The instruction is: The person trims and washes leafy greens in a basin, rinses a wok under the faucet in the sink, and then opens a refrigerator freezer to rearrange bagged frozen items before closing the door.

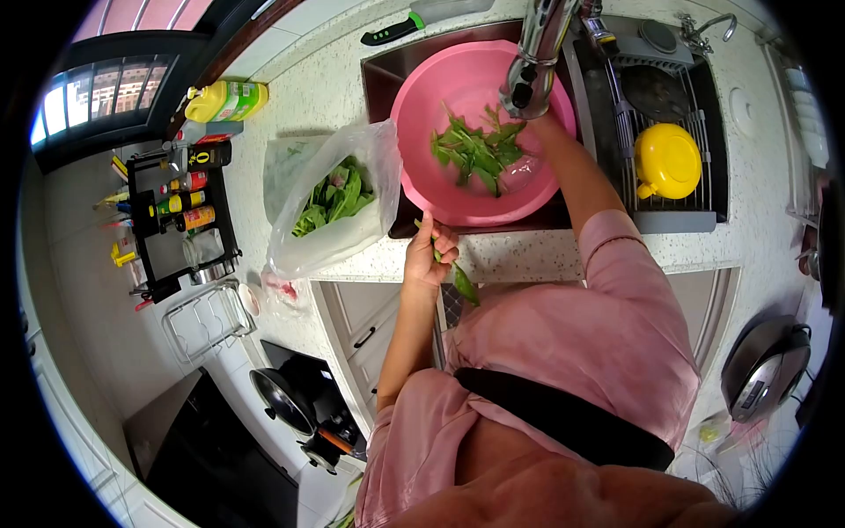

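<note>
A pink basin (431,189) sits in the sink, with green leaves (480,151) lying inside it. Left of the basin, an open clear plastic bag (286,251) on the counter holds more leafy greens (339,202). My left hand (429,255) is just outside the basin's near rim, its fingers closed around a leafy stem (464,286) whose leaf hangs below. My right arm reaches into the basin from the right. Only a part of my right hand (544,128) shows beneath the metal faucet (532,75); its fingers are hidden.
A knife (392,32) lies behind the basin. To the right are a drying rack (678,220) with a yellow bowl (669,160) and a rice cooker (766,370). Bottles (189,202) stand on a rack at left, above a stove with a pan (283,400).
</note>
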### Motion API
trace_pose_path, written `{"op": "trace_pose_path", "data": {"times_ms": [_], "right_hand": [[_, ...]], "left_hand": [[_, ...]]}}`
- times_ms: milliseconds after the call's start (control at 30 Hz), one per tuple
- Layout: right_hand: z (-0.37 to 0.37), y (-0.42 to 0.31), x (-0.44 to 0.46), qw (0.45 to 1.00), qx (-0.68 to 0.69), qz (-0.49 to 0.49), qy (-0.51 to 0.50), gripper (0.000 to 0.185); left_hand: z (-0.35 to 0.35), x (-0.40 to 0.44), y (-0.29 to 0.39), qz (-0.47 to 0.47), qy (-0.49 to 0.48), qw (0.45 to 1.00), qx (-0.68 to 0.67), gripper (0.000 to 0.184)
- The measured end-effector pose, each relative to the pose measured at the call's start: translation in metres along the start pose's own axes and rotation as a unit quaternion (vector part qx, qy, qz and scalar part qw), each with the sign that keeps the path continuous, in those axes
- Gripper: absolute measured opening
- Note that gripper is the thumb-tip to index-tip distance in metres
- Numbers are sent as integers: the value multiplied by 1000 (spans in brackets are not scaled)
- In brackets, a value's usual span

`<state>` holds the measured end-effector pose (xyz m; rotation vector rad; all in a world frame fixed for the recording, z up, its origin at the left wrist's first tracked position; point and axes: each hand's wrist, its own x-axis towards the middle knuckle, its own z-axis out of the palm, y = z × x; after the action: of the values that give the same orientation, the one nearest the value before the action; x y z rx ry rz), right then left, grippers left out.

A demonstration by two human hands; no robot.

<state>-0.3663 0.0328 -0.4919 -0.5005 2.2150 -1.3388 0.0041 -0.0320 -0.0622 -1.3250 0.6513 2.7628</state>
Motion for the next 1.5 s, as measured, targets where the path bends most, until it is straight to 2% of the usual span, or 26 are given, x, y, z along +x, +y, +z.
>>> {"op": "trace_pose_path", "data": {"times_ms": [167, 267, 333, 400, 467, 500, 567, 600, 633, 700, 767, 800, 833, 900, 933, 1000, 1133, 1200, 1233, 1300, 1333, 1400, 1433, 1500], "right_hand": [[-13, -85, -57, 988, -138, 58, -31, 26], [-21, -124, -81, 983, -138, 69, -102, 23], [-44, -155, -91, 975, -57, 86, -195, 21], [-75, -189, -102, 943, 75, 131, -297, 19], [-94, -214, -110, 911, 196, 137, -335, 14], [-107, -233, -119, 912, 193, 134, -337, 14], [-133, -272, -147, 947, 200, 65, -242, 15], [-134, -265, -147, 948, 197, 66, -242, 15], [-134, -255, -140, 984, 50, -119, -126, 15], [-128, -234, -131, 950, -101, -294, -2, 15], [-120, -224, -120, 951, -208, -192, -124, 15], [-99, -194, -105, 929, -256, -225, -145, 14], [-71, -155, -90, 929, -254, -225, -147, 14], [-27, -97, -68, 825, -455, -247, -226, 13], [-28, -112, -85, 826, -452, -248, -227, 13], [-37, -165, -141, 941, -283, -146, -114, 15], [-16, -156, -144, 918, -336, -200, -68, 15], [-14, -160, -145, 954, -289, -51, -52, 16], [-10, -150, -139, 954, -291, -53, -57, 16], [-13, -138, -126, 950, -264, -74, -151, 15], [-17, -135, -126, 948, -268, -75, -154, 15], [-34, -138, -122, 936, -205, -218, -185, 16], [-45, -155, -124, 936, -208, -218, -183, 16], [-63, -191, -136, 950, -172, -33, -258, 17]], "left_hand": [[-7, -2, 1, 9, -1, 1000, -4, 39], [0, -2, -2, 12, 21, 1000, -2, 38], [6, -1, -2, 15, 17, 1000, 2, 38], [9, 3, -5, 18, -4, 1000, 3, 36], [23, 4, -6, 20, -2, 1000, 2, 35], [28, 4, -6, 18, 1, 1000, 3, 35], [30, 8, -9, 14, -12, 1000, -6, 34], [33, 8, -11, 16, -15, 1000, -6, 35], [35, 9, -13, 17, -19, 1000, -4, 35], [33, 8, -16, 11, -27, 1000, -5, 35], [30, 10, -19, 5, -40, 999, -9, 35], [31, 10, -19, 7, -40, 999, -9, 35], [30, 9, -21, 4, -34, 999, -10, 35], [29, 4, -22, 3, -24, 1000, -10, 34], [32, -1, -21, 14, -14, 1000, -5, 34], [29, -5, -19, 25, -2, 1000, -1, 34], [8, -12, -12, 38, 4, 999, -31, 34], [3, -15, -10, 43, 11, 998, -41, 33], [0, -16, -10, 45, 13, 998, -45, 33], [-3, -15, -10, 45, 15, 997, -56, 32], [-4, -14, -10, 45, 15, 997, -60, 32], [-2, -9, -10, 36, 11, 997, -67, 32], [0, -7, -10, 36, 7, 997, -68, 32], [6, -5, -11, 23, 2, 997, -80, 31]]}}
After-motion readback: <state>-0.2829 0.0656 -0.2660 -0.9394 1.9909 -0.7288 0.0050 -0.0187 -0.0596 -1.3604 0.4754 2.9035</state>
